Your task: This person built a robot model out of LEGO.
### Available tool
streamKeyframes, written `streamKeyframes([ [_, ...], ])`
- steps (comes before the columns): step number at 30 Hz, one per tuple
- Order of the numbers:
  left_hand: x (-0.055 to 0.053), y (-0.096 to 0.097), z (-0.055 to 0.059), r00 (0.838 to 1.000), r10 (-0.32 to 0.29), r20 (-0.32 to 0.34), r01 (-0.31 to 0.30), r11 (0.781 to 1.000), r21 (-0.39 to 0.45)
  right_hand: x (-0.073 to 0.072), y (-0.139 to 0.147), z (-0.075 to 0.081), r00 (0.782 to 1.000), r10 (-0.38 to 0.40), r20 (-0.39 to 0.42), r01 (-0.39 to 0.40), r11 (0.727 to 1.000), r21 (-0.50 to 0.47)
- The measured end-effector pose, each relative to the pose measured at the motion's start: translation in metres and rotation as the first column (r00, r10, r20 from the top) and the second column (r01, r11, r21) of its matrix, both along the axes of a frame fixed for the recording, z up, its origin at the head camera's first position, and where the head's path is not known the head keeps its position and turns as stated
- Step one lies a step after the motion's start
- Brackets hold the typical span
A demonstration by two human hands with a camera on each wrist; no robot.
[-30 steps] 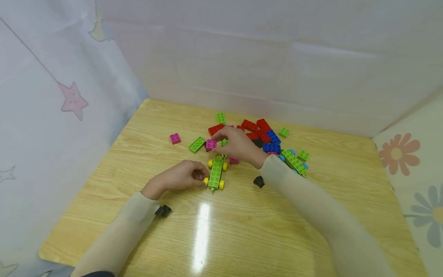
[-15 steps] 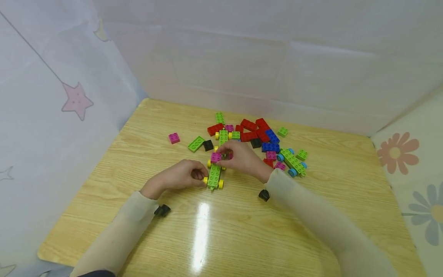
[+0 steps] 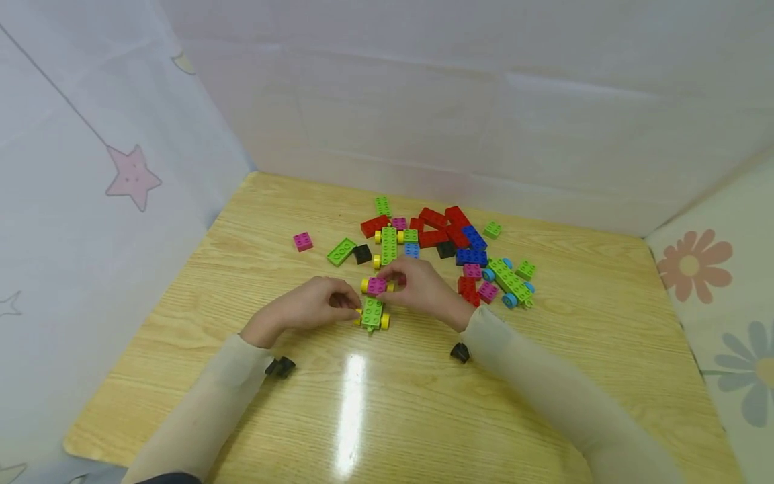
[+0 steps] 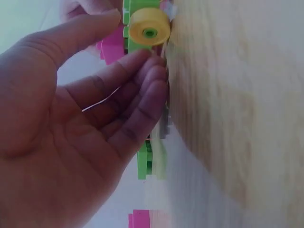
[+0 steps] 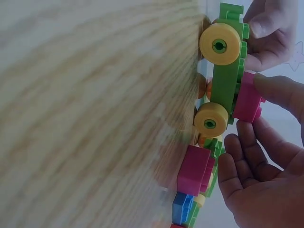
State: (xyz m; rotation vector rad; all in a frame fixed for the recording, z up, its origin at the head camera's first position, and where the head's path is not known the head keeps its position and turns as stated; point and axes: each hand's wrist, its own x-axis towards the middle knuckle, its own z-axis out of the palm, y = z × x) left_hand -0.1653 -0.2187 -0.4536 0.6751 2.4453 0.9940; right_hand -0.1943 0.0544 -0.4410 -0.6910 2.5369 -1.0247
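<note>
A green toy car base (image 3: 371, 313) with yellow wheels (image 5: 220, 44) stands on the table, its studs facing up. Over its far end sits a pink brick (image 3: 376, 286), resting against the studs at a slight tilt. My right hand (image 3: 423, 289) pinches that brick between thumb and fingers, as the right wrist view shows. At the near end, my left hand (image 3: 314, 304) holds the car base by its left side. In the left wrist view the thumb (image 4: 95, 28) lies by the studs and the fingertips are right at the yellow wheel (image 4: 149, 27).
Beyond the hands stands a second green car base (image 3: 390, 243) with yellow wheels. Red bricks (image 3: 433, 238), blue bricks (image 3: 471, 257) and black bricks (image 3: 361, 253) lie around it. A green base with blue wheels (image 3: 509, 281) is at right. A lone pink brick (image 3: 303, 242) lies left.
My right hand has carried the pink brick toward me and down onto the far end of the car base. The left hand has stayed beside the base.
</note>
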Motion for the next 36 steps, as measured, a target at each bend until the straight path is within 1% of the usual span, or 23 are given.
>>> streamKeyframes([
  [3,-0.002,0.002,0.003,0.998,0.041,-0.057,-0.040,0.999,0.017,0.000,0.000,-0.002,1.000,0.003,-0.002,-0.003,1.000,-0.004],
  [6,-0.004,0.007,0.006,0.989,0.093,-0.119,-0.085,0.994,0.072,0.001,0.000,-0.002,1.000,-0.001,-0.002,0.001,1.000,-0.007],
  [9,-0.006,0.013,0.008,0.980,0.133,-0.145,-0.114,0.985,0.129,0.003,-0.001,-0.001,1.000,0.001,-0.003,-0.001,1.000,-0.008],
  [12,-0.008,0.016,0.008,0.980,0.138,-0.142,-0.116,0.981,0.153,0.003,-0.003,-0.001,1.000,0.014,-0.010,-0.014,1.000,-0.009],
  [15,-0.010,0.018,0.006,0.984,0.123,-0.131,-0.102,0.982,0.157,0.004,-0.004,-0.002,1.000,0.022,-0.011,-0.022,1.000,-0.006],
  [19,-0.012,0.019,0.004,0.987,0.110,-0.116,-0.091,0.983,0.160,0.006,-0.003,-0.004,1.000,-0.003,0.029,0.004,1.000,-0.031],
  [23,-0.014,0.019,0.003,0.988,0.114,-0.107,-0.096,0.982,0.163,0.006,-0.001,-0.008,0.998,-0.032,0.055,0.035,0.997,-0.063],
  [29,-0.016,0.018,0.001,0.989,0.111,-0.102,-0.094,0.982,0.163,0.007,0.000,-0.008,0.998,-0.048,0.036,0.050,0.998,-0.049],
  [36,-0.019,0.017,-0.001,0.987,0.116,-0.109,-0.100,0.984,0.148,0.007,-0.003,-0.002,0.999,-0.034,-0.001,0.034,0.999,-0.015],
])
